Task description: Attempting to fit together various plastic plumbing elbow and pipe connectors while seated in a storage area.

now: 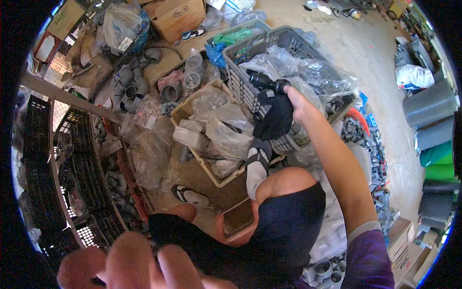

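- In the head view, your right arm reaches up and inward from the lower right corner, elbow nearly straight.
- Your right hand (299, 102) closes its fingers around one end of the black knobbed piece (262, 82), above the left edge of the grey crate (237, 79).
- Black cloth (275, 118) hangs below that piece, near the tan crate's (204, 168) right edge.
- Your left hand (132, 267) looms blurred, fingers apart; you cannot tell whether it holds anything.
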{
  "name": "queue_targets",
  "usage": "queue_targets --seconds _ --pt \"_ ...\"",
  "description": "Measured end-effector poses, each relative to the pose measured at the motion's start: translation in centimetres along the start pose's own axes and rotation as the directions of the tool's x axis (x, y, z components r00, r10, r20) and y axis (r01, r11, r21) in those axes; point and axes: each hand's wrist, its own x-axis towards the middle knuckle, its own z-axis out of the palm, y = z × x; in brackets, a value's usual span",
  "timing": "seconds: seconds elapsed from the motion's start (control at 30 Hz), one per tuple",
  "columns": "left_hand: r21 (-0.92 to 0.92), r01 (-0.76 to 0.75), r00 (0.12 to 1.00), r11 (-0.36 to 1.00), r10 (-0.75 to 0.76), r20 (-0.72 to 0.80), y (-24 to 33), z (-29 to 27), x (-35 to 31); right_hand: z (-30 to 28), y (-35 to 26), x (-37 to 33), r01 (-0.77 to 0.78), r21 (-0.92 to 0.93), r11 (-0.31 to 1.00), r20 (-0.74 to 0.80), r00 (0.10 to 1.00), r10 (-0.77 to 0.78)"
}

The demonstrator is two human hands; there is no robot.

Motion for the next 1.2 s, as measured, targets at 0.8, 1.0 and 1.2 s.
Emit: queue_targets --seconds 0.8,1.0,1.2 --pt "0.067 0.289 0.954 0.955 -0.293 0.065 7.8 4.3 -5.3 6.7 1.6 -9.6 0.516 -0.348 0.783 0.146 0.854 -0.498" --pt "0.177 0.225 0.959 0.958 -0.185 -0.214 10.8 9.3 -11.6 11.9 2.5 -15.3 0.697 -0.417 0.583 0.386 0.717 -0.581" --pt "0.292 -0.192 0.923 0.937 0.274 -0.269 7.9 10.7 -9.6 16.8 6.4 -17.4 0.763 -0.387 0.517 0.487 0.645 -0.589"
